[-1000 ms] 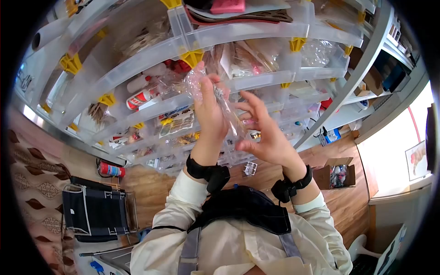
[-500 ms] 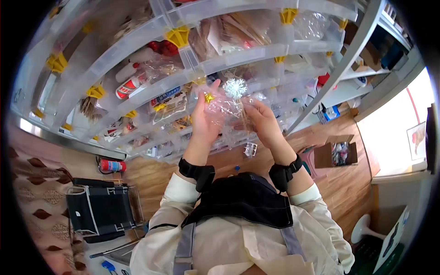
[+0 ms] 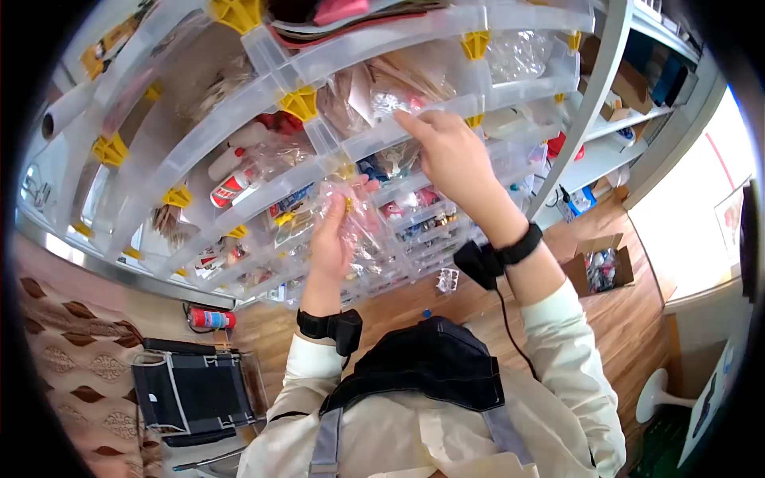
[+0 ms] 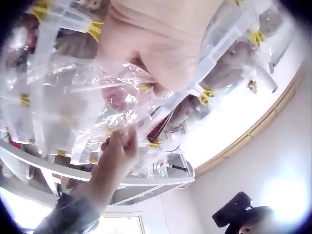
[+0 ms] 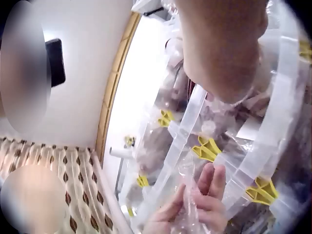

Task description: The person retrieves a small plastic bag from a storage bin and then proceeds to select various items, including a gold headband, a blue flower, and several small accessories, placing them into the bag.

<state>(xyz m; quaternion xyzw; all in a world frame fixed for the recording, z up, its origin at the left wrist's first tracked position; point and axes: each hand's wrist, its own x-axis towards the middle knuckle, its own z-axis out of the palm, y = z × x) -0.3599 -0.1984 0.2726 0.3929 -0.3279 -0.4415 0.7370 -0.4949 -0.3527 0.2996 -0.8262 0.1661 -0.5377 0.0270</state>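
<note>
In the head view my left hand point(image 3: 331, 243) grips a crinkled clear plastic bag point(image 3: 362, 227), with a small gold piece showing through it. The thumb lies along the bag's near side. My right hand point(image 3: 458, 159) reaches up to the front lip of a clear bin point(image 3: 374, 137), its index finger stretched left. Right at those fingertips a silver tinsel pom-pom point(image 3: 388, 103) shows in the bin's mouth; its stick is hidden. In the left wrist view the bag point(image 4: 129, 105) hangs below the left hand, with the right hand's pinched fingertips point(image 4: 119, 139) behind it.
Stacked clear bins with yellow clips point(image 3: 300, 103) fill the front, holding packets and a white-and-red bottle point(image 3: 229, 190). To the right stand a white shelf post point(image 3: 594, 103) and an open cardboard box point(image 3: 602, 267) on the floor. A folding chair point(image 3: 195, 390) stands lower left.
The right hand, open a second ago, took the tinsel pom-pom by its stick and has raised it from beside the bag to the bin. The left hand keeps the bag, now a little lower.
</note>
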